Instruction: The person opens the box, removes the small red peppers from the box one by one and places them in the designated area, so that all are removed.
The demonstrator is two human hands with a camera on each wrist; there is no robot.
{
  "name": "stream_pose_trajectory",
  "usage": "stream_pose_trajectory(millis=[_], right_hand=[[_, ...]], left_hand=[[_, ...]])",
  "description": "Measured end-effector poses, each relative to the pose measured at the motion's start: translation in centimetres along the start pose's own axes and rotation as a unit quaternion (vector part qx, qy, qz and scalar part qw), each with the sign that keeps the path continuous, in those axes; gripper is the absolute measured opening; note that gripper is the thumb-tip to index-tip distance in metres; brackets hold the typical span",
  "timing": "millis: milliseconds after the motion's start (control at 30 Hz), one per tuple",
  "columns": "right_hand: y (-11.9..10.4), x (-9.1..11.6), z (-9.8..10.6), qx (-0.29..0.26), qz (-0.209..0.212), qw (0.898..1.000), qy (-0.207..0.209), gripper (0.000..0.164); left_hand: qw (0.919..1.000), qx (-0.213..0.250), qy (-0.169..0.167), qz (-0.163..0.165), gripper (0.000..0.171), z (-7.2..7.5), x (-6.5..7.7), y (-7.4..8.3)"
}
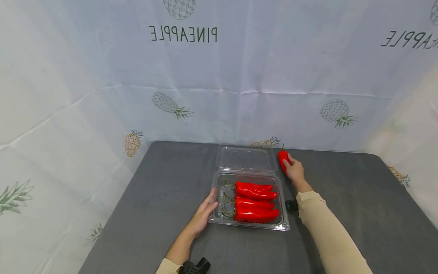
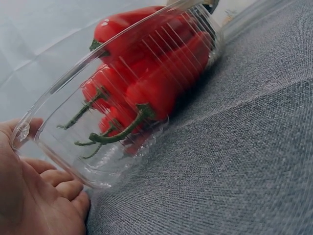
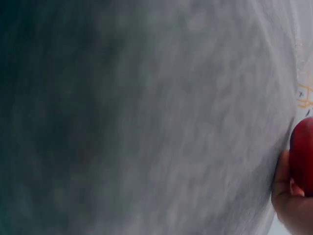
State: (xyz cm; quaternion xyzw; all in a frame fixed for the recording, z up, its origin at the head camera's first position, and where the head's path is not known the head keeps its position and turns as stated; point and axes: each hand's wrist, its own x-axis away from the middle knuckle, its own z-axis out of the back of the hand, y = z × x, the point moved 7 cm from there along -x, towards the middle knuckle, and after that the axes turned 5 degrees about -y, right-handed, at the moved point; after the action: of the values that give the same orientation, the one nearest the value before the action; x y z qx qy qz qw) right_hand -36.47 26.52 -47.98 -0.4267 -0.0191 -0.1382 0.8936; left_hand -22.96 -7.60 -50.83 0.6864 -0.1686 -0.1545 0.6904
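Note:
Several glossy red peppers [image 1: 254,215] with curled green stems lie side by side in a clear plastic container [image 1: 246,225]. The stems point left in the head view. Its hinged lid [image 1: 246,158] is folded back, away from the person. My left hand [image 1: 202,217] holds the container's left edge; in the left wrist view the fingers [image 2: 63,188] curl under the rim beside the stems. Beyond the container's right side, my right hand [image 1: 295,169] grips another red pepper [image 1: 283,156], stem pointing away. Only part of that pepper shows at the right wrist view's edge.
The dark grey cloth-covered table [image 1: 164,182] extends around the container. Behind it hangs a pale curtain [image 1: 219,68] with pineapple prints, meeting the table's far edge close to the lid. Dark wrist devices are worn on both arms.

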Motion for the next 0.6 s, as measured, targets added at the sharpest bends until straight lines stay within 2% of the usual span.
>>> stream_pose_trajectory(millis=[300,600], right_hand=[[-0.79,0.14,-0.24,0.054,0.041,0.998,0.015,0.049],[-0.45,-0.13,-0.44,0.074,0.041,0.996,-0.015,0.050]], left_hand=[[1.0000,-0.005,0.000,0.005,0.063,-0.07,0.11,-0.05],[1.0000,-0.003,0.001,0.005,0.064,-0.07,0.16,0.21]])
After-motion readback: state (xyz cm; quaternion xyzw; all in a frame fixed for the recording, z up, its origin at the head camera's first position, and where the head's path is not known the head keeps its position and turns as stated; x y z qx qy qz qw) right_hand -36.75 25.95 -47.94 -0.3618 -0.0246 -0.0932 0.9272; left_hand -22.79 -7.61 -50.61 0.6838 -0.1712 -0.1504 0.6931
